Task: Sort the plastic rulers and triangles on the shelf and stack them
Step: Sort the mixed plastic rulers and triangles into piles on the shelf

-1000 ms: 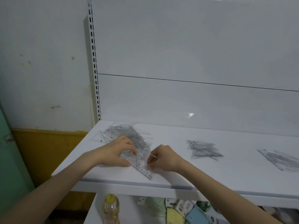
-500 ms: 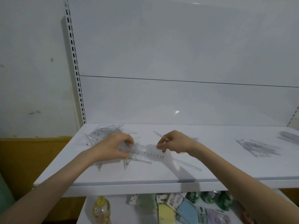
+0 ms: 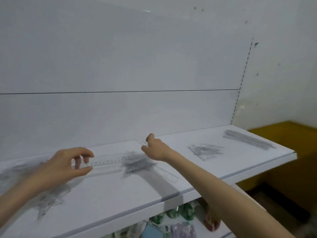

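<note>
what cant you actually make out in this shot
head view, all:
pile by the left hand: motion blur, cut by left edge, no count
ruler numbers: blurred
right hand grip: fingers curl away from camera
goods below the shelf: mostly hidden by it and the arm

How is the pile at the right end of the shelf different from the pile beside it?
The ruler stack holds long, thin strips; the triangle pile holds triangles. The ruler stack is lined up in one neat bundle; the triangle pile is fanned out, tips poking different ways. Both are clear plastic, lying flat on the white shelf.
</note>
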A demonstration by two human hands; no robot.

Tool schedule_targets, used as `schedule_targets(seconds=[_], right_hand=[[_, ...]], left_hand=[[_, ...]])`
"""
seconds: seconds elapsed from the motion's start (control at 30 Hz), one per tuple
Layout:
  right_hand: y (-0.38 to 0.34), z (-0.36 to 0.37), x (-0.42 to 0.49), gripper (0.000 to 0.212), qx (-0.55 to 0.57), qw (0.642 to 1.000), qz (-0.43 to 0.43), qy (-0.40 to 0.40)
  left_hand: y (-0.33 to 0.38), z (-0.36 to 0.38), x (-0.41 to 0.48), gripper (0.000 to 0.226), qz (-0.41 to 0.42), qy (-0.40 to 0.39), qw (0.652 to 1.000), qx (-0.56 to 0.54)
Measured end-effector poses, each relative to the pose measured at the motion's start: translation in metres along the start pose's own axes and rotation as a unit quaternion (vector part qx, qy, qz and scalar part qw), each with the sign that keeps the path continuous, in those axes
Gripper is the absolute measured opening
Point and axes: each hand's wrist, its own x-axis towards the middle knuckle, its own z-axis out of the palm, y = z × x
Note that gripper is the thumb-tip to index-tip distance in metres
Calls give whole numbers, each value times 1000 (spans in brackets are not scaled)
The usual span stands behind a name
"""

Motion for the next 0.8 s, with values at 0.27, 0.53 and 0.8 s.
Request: schedule_targets(seconds=[0.27,0.53,0.8], right_hand=[[160,-100,6,55,-22,998,8,65],[359,-211,-30,51,25,981,84,174],[465,-237,3,35,23,960,163,225]], left_hand=[[89,117,112,31,42,-24,998,-27],[212,281,233,46,71,-72,993,-61],[248,355,259,38,14,-83,996,-30]])
